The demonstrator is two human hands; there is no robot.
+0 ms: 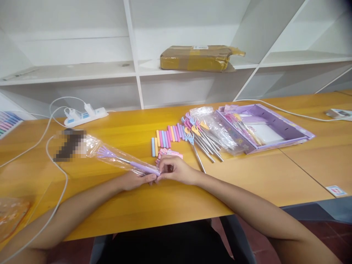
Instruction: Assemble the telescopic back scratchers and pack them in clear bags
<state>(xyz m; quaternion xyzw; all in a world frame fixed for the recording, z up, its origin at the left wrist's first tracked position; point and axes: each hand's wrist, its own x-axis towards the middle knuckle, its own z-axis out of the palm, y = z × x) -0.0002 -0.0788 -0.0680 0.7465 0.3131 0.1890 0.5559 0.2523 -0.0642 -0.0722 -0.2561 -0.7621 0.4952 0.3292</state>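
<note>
A purple back scratcher [141, 167] with a hand-shaped head lies inside a clear plastic sleeve [95, 145]. My left hand [139, 179] grips its handle end from below, thumb on top. At that same end, my right hand [176, 169] pinches with thumb and forefinger; whether it holds the sleeve or the handle is hard to make out. Just beyond my right hand lie small pink printed cards [170, 153]. Behind them are rows of coloured handle tubes [167, 135]. To their right, metal rods with coloured hand-shaped heads [202, 137] lie in a pile, one blue-headed rod [196, 156] apart.
A purple box [291, 128] holds packed scratchers, with clear plastic sleeves [222, 134] beside it. A power strip [86, 116] with white cables stands at the back left. A taped carton [195, 58] sits on the shelf. A small card [337, 190] lies near the right front edge.
</note>
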